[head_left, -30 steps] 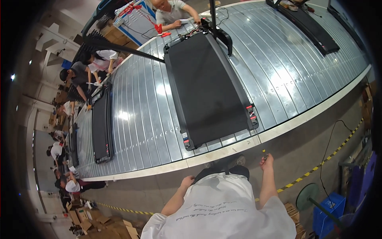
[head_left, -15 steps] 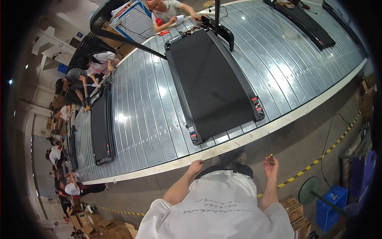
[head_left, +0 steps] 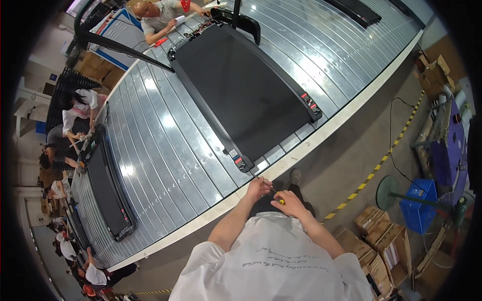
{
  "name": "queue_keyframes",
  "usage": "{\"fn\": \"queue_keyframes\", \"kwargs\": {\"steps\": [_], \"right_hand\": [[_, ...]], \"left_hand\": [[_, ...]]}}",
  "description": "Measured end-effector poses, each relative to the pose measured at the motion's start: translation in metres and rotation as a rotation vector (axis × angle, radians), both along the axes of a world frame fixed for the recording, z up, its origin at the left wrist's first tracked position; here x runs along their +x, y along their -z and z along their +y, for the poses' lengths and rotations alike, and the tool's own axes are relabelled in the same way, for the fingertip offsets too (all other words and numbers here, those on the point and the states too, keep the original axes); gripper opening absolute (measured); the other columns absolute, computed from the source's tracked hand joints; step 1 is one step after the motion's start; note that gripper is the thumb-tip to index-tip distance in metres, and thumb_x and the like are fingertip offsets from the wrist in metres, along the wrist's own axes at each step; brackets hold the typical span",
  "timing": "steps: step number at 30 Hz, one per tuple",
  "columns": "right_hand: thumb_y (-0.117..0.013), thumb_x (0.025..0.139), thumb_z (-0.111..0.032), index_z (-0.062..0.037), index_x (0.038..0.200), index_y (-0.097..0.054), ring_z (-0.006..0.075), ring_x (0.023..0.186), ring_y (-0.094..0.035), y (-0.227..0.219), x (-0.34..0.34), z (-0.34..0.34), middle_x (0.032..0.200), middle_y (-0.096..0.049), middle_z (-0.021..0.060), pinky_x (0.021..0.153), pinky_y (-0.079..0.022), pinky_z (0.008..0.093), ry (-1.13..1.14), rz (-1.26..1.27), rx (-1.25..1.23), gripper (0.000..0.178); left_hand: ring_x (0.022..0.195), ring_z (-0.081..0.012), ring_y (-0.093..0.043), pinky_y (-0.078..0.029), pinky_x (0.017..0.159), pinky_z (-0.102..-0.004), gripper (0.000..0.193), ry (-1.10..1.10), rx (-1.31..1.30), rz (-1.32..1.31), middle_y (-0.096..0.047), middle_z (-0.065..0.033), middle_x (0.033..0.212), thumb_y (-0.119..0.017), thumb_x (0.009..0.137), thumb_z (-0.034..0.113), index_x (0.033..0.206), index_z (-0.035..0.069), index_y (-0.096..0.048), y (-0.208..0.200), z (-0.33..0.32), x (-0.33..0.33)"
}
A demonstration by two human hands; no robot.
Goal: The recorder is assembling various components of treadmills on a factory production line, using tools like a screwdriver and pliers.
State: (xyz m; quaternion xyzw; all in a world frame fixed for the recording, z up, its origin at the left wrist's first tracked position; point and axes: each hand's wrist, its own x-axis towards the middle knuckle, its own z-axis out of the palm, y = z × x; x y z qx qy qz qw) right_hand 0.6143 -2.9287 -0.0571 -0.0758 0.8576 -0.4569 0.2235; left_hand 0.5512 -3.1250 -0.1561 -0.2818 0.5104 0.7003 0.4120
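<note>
My right hand (head_left: 292, 202) is closed around the yellow-and-black handle of a screwdriver (head_left: 281, 201). In front of it, my left hand (head_left: 258, 188) has its fingers pinched around the long thin shaft. The shaft points at the near left corner of a black treadmill (head_left: 241, 90); whether its tip touches there is too small to tell. The treadmill lies flat on the metal slat conveyor (head_left: 165, 120), with red-marked end caps at its two near corners. Its upright frame rises at the far end.
Across the conveyor, a co-worker (head_left: 158, 20) bends over the treadmill's far end. Another treadmill (head_left: 108, 185) lies to the left, with people beside it. Cardboard boxes (head_left: 374, 226), a blue crate (head_left: 419, 205) and a round green stand (head_left: 387, 192) are on the floor at right.
The screwdriver has come from the right side to the treadmill's near left corner. My left hand has closed on its shaft. The view has shifted, so the conveyor appears further left and more tilted.
</note>
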Motion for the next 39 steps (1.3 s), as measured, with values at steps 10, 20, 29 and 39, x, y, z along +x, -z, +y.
{"fn": "queue_keyframes", "kwargs": {"steps": [10, 20, 29, 39], "right_hand": [[-0.057, 0.075, -0.011, -0.0091, 0.129, -0.041, 0.0282, 0.096, -0.056, 0.05, 0.032, -0.063, 0.096, -0.058, 0.012, 0.088, -0.044, 0.0376, 0.254, -0.123, -0.046, 0.056], [-0.059, 0.071, -0.01, -0.0079, 0.128, -0.042, 0.03, 0.09, -0.053, 0.05, 0.006, -0.074, 0.091, -0.053, 0.012, 0.082, -0.044, 0.0395, 0.295, -0.047, -0.051, 0.06], [-0.043, 0.062, 0.0, -0.0016, 0.121, -0.054, 0.0138, 0.067, -0.053, 0.091, 0.025, -0.056, 0.083, -0.058, 0.0088, 0.051, -0.04, 0.0221, 0.842, -0.643, -0.988, 0.061], [-0.051, 0.092, -0.027, -0.0078, 0.114, -0.056, 0.0217, 0.093, -0.062, 0.042, 0.062, -0.039, 0.103, -0.063, 0.0071, 0.076, -0.05, 0.0304, 0.932, -0.222, -0.72, 0.03]], "left_hand": [[0.063, -0.016, -0.062, -0.052, 0.058, -0.0283, 0.028, 0.125, -0.086, 0.057, -0.064, -0.009, 0.077, -0.04, 0.097, 0.029, 0.092, 0.004, -0.051, 0.014, -0.029, -0.016], [0.063, -0.0161, -0.062, -0.052, 0.06, -0.0308, 0.026, 0.14, -0.136, 0.108, -0.064, -0.0083, 0.079, -0.041, 0.097, 0.029, 0.092, 0.006, -0.052, 0.02, -0.028, -0.048], [0.067, -0.0186, -0.063, -0.053, 0.061, -0.0327, 0.027, 0.214, -0.126, 0.137, -0.065, -0.0092, 0.084, -0.04, 0.097, 0.03, 0.097, 0.006, -0.051, 0.02, -0.016, -0.037], [0.073, -0.0275, -0.066, -0.057, 0.063, -0.0367, 0.03, 0.151, -0.085, 0.046, -0.064, -0.0169, 0.091, -0.039, 0.097, 0.023, 0.1, -0.003, -0.053, -0.005, 0.003, -0.028]]}}
